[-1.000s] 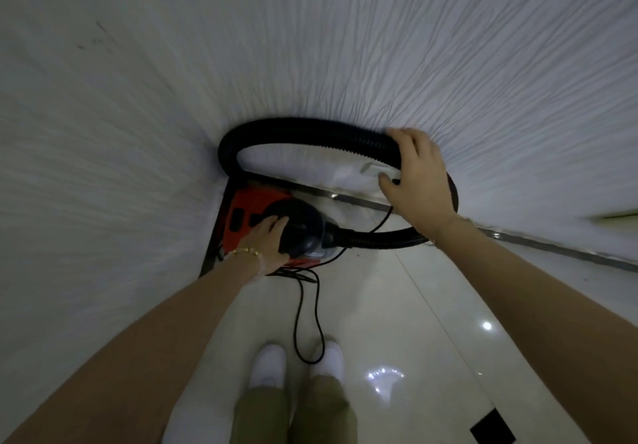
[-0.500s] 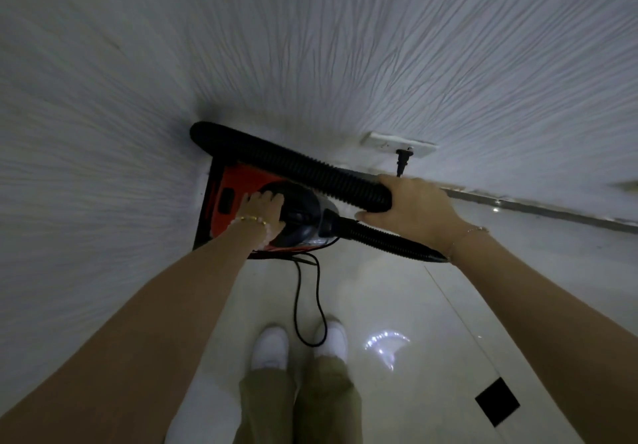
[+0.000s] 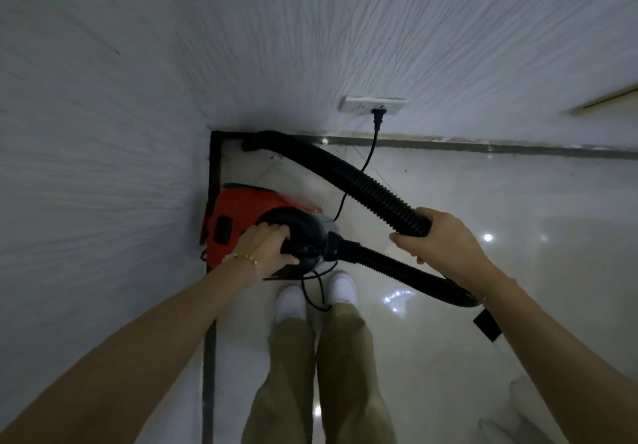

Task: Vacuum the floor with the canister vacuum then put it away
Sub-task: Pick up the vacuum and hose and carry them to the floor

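Worn on the head, looking steeply down and forward; wide-angle, bending the walls (image 3: 310, 29) outward; close above both forearms; facing a room corner, shoes (image 3: 291, 302) near frame centre.

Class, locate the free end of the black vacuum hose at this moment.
In the head view, the hose end sits in the floor corner where the two walls meet, upper left of centre, beyond the red canister and left of the wall socket.

A red-and-black plastic canister vacuum (image 3: 241, 219) sits in a room corner on the glossy pale tiled floor (image 3: 483, 195).
Its ribbed black hose (image 3: 362, 184) loops out, nozzle end touching the corner; its thin black cord (image 3: 367, 159) is plugged in.
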Demonstrator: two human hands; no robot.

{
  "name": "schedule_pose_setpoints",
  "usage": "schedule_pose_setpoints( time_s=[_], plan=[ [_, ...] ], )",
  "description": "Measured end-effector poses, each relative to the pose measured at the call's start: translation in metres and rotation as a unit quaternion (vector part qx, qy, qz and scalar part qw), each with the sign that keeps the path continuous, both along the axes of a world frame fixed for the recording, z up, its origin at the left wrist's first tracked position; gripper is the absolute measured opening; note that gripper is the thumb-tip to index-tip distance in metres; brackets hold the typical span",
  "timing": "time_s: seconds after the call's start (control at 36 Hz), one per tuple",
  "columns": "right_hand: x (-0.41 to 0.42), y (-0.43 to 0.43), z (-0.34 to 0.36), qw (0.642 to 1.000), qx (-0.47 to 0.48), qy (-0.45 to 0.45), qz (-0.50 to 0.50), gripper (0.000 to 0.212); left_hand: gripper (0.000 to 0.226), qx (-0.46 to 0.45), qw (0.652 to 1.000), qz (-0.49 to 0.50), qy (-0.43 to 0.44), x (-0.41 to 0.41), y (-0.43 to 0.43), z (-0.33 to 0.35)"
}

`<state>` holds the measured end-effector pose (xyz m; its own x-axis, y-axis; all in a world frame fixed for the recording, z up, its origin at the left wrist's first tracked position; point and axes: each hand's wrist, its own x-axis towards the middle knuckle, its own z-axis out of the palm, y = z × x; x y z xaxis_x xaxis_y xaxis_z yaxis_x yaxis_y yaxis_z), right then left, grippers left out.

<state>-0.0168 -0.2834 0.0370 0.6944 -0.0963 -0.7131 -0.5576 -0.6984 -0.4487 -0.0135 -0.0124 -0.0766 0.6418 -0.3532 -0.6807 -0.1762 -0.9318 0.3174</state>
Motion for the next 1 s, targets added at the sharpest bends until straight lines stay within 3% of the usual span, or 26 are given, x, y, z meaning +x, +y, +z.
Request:
schedule_pose_setpoints(
  time_s=[0.19,0.33,0.61,0.75,1.0],
  plan=[
    [-0.051,-0.022,0.106,0.992,-0.037,-0.031,-0.119,0.018,0.042,-0.027,0.999,-0.017,-0.037,-0.053,-0.004,0.117],
    [-0.105,-0.036,0.199,0.978,-0.066,-0.066,-0.187,0.021,0.038,-0.074,0.996,0.028,-0.037,-0.084,-0.006,0.213],
    [-0.177,-0.099,0.359,0.952,0.012,-0.177,-0.25,0.02,0.039,-0.127,0.982,0.08,-0.115,-0.125,-0.036,0.354],
    [-0.215,-0.135,0.407,0.93,0.007,-0.241,-0.277,0.014,0.036,-0.147,0.971,0.114,-0.149,-0.135,-0.073,0.404],
    [-0.301,-0.241,0.431,0.854,0.012,-0.332,-0.401,0.014,0.031,-0.182,0.95,0.146,-0.205,-0.151,-0.184,0.454]
  ],
)
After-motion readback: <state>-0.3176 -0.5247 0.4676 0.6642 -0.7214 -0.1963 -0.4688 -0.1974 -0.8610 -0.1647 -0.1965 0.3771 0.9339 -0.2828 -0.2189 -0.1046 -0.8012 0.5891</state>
